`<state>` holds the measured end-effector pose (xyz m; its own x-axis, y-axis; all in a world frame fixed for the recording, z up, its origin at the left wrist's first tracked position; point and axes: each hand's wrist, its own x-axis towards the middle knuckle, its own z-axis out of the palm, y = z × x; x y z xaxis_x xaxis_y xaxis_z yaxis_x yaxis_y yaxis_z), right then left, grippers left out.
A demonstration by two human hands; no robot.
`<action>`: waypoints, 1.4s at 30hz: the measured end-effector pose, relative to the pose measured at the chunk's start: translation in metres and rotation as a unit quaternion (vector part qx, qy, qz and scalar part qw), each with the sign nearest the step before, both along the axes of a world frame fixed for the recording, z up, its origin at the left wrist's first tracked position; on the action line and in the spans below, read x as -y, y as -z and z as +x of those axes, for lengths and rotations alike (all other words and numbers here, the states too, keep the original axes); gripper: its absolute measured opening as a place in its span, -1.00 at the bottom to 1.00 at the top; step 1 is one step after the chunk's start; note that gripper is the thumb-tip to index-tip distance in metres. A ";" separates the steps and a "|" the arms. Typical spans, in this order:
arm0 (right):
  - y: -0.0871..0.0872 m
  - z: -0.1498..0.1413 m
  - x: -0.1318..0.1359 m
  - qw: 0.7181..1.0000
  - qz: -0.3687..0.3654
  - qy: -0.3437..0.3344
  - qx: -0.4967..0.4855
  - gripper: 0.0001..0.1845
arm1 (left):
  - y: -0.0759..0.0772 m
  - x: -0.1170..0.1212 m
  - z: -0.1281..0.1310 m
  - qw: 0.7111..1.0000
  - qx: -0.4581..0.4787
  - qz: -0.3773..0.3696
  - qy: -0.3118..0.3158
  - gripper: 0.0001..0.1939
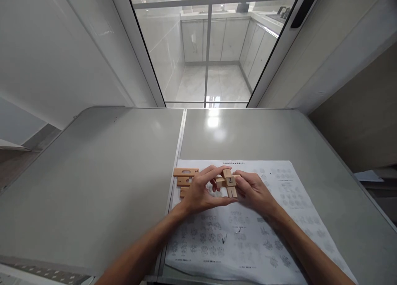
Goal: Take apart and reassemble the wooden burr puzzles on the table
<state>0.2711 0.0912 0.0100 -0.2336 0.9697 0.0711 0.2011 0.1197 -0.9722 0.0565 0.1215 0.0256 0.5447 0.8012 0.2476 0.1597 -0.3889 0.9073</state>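
The work in hand looks like fitting notched sticks together: a cluster of crossed wooden blocks (230, 180) is held up between both hands, above the printed sheet (238, 252). The left hand (201, 190) grasps it in a wide arch, forefinger over the top and thumb stretched beneath. The right hand (256, 188) grips the right side of the cluster between thumb and curled fingers, though the far fingertips are hidden, so I cannot tell exactly how they press.

The next move probably calls for a steady left hold while the right thumb guides its block straight along its seat; a crooked push could make the sticks bind or slip apart.

The blocks are pale, smooth wood, square at the ends with crisp edges. One end face carries a dark 2, and the one below it a 1. Three loose wooden sticks (192, 172) lie beside the left hand, flat and roughly parallel, warmer in colour; the far one has a long rounded slot and a 2 on it. The sheet is thin white paper, slightly rippled at its near edge, covered in small grey diagrams. Under it, the table (124, 169) is smooth grey-green with a soft sheen, divided by a pale metal strip (181, 134)
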 end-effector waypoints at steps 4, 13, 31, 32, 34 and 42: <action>0.003 -0.002 0.000 0.992 -0.099 -0.020 -0.079 -0.40 | 0.005 0.001 -0.001 0.994 -0.029 0.105 -0.032 -0.25; -0.003 -0.008 -0.007 0.914 -0.230 0.050 -0.331 -0.50 | 0.009 -0.003 -0.001 0.988 -0.085 0.111 -0.067 -0.24; 0.006 0.038 -0.025 0.700 -0.170 0.278 -0.635 -0.90 | 0.007 -0.001 0.004 0.990 -0.086 0.089 -0.065 -0.69; 0.005 0.038 -0.024 0.703 -0.166 0.282 -0.631 -0.90 | 0.008 -0.001 0.005 0.990 -0.086 0.089 -0.064 -0.69; 0.006 0.038 -0.024 0.712 -0.163 0.284 -0.621 -0.91 | 0.008 -0.001 0.005 0.990 -0.088 0.089 -0.065 -0.69; 0.007 0.030 -0.024 0.765 -0.182 0.267 -0.557 -0.78 | 0.007 -0.002 0.005 0.990 -0.083 0.099 -0.058 -0.71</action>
